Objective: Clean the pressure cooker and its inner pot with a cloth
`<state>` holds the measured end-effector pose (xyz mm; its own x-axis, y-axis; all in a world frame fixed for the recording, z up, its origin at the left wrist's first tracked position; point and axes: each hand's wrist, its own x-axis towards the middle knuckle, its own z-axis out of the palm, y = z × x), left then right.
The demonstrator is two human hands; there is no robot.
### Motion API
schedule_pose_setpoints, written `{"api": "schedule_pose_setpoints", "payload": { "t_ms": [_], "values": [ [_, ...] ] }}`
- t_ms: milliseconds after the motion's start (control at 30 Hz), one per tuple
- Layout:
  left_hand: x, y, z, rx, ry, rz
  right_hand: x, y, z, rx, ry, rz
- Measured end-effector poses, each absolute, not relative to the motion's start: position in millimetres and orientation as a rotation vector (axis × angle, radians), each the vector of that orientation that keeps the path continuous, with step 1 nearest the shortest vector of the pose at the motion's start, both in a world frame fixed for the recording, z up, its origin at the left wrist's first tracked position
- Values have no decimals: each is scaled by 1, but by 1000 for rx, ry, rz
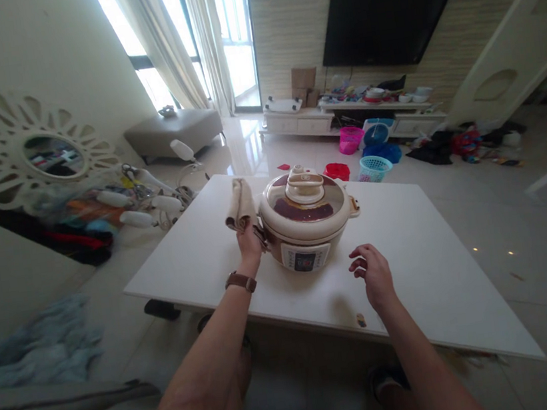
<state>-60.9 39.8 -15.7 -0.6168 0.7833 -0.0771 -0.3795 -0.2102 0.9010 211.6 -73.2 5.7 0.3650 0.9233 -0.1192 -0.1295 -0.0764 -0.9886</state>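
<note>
A beige and brown electric pressure cooker (pixel 300 220) stands upright on a white table (pixel 397 229), its glass-topped lid (pixel 302 196) in place. Wrapped round a folded beige cloth (pixel 240 204), my left hand (pixel 249 243) is at the cooker's left side, close to its handle; whether it touches the cooker I cannot tell. My right hand (pixel 374 276) hovers over the table at the cooker's front right. Its fingers are loosely curled and apart, with nothing in them. A brown watch band is on my left wrist.
Beyond the table are a pink basket (pixel 350 140), a red basin (pixel 337 171) and a light blue basket (pixel 374 168) on the floor. A lamp with several white shades (pixel 167 204) stands near the table's left edge. A grey ottoman (pixel 176 132) is by the window.
</note>
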Motion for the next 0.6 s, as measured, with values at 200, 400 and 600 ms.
{"api": "schedule_pose_setpoints", "payload": {
  "t_ms": [200, 400, 600],
  "values": [
    [-27, 14, -35, 607, 1320, 1940, 210, -71, 5, -1372, -810, 1021],
    [23, -51, -68, 717, 1413, 1859, 207, -69, 2, -1388, -839, 996],
    [27, -60, -69, 618, 1390, 1814, 204, -68, -4, -1388, -869, 998]
  ]
}}
